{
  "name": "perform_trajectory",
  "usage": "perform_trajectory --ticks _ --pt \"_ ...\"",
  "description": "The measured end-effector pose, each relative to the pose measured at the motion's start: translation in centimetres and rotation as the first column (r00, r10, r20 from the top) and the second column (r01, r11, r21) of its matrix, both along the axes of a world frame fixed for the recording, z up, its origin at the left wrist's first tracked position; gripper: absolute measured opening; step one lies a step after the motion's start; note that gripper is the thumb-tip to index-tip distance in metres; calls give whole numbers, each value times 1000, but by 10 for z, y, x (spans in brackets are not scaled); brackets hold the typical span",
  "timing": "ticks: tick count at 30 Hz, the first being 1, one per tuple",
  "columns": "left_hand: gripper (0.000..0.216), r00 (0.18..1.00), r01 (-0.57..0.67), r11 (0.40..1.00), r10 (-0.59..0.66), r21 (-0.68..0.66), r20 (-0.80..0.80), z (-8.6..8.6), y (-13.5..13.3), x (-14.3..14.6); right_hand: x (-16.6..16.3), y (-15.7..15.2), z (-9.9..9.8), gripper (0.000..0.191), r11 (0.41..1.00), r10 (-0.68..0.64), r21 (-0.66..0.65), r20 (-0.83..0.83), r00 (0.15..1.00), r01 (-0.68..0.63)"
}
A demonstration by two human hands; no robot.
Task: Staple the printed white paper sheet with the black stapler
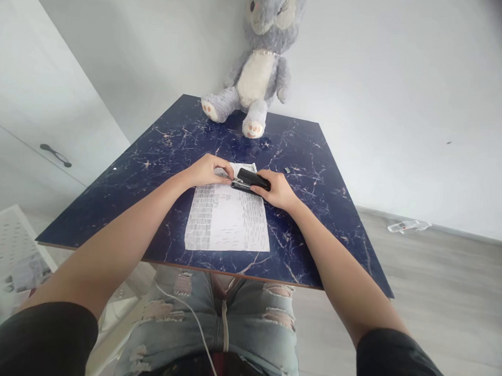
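A black stapler (pixel 247 177) is held above the upper part of a printed paper sheet (pixel 228 226). Its top arm is swung up from the base, and the metal staple channel shows between them. My right hand (pixel 278 189) is closed around the stapler's rear end. At the stapler's front end, my left hand (pixel 210 170) has its thumb and fingers curled in a pinch by the metal channel. Whatever lies between those fingertips is too small to make out. The sheet lies flat on the dark blue marbled table (pixel 153 150), covered in dense print.
A small dark piece (pixel 287 169) lies on the table right of the stapler. A large grey plush toy (pixel 256 77) sits at the table's back edge against the wall. A white perforated rack (pixel 11 249) stands at left. Clear plastic packaging (pixel 407 226) lies on the floor at right.
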State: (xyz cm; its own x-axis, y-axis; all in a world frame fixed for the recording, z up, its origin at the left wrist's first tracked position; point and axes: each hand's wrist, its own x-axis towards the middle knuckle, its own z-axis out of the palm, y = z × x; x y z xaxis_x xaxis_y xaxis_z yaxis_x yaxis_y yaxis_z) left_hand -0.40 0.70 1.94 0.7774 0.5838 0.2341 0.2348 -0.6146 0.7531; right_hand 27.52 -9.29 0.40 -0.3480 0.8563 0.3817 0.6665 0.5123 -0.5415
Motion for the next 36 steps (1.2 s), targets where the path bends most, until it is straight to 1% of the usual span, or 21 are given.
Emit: perform_trajectory --ticks 2,5,9,13,16,18,20,22,24,26,28,30,32,34,35,36 --pt "24 999 11 1000 -12 -4 -38 4 2 -7 0 0 1 27 1000 1 -4 -14 1000 -1" --pt "29 997 41 997 -46 -70 -67 8 6 -17 0 0 1 25 1000 3 -6 -20 1000 -3" --pt "29 996 47 991 -56 -122 -70 7 9 -24 1 0 0 23 1000 -3 -14 -21 1000 2" --pt "29 998 42 990 -48 -135 -41 1 11 -22 1 0 -1 26 999 -15 -31 -62 998 13" --pt "42 997 74 982 -74 -176 9 -3 6 -12 -1 -2 0 27 999 41 -28 -118 992 -45" --pt "53 993 100 986 -90 -134 75 -4 0 -2 -5 -6 3 28 993 114 -14 -137 984 -117" --pt "56 984 116 992 -109 -42 140 -2 -7 7 -11 -10 6 29 986 166 12 -151 975 -166" --pt "50 977 127 991 -132 43 168 1 -13 14 -16 -13 9 30 982 187 45 -168 968 -182" --pt "43 976 133 986 -148 97 160 3 -14 16 -20 -15 10 29 982 185 70 -187 965 -175" --pt "41 980 114 986 -132 121 146 3 -12 14 -23 -16 10 28 987 155 67 -203 967 -145" --pt "45 986 57 992 -74 115 152 1 -7 10 -25 -16 9 28 995 92 58 -222 971 -82" --pt "44 982 -46 995 29 88 187 -1 -1 6 -26 -16 10 29 999 28 52 -233 972 -16" --pt "35 959 -196 978 177 70 221 -2 4 4 -25 -15 13 29 998 -45 39 -229 972 55" --pt "31 937 -319 939 292 126 195 -4 8 3 -19 -15 18 29 986 -158 13 -202 967 164" --pt "29 936 -341 923 315 181 157 -6 10 4 -14 -14 19 29 973 -227 5 -179 957 232" --pt "28 943 -330 913 313 239 110 -9 11 5 -8 -12 21 28 954 -297 0 -152 943 300"
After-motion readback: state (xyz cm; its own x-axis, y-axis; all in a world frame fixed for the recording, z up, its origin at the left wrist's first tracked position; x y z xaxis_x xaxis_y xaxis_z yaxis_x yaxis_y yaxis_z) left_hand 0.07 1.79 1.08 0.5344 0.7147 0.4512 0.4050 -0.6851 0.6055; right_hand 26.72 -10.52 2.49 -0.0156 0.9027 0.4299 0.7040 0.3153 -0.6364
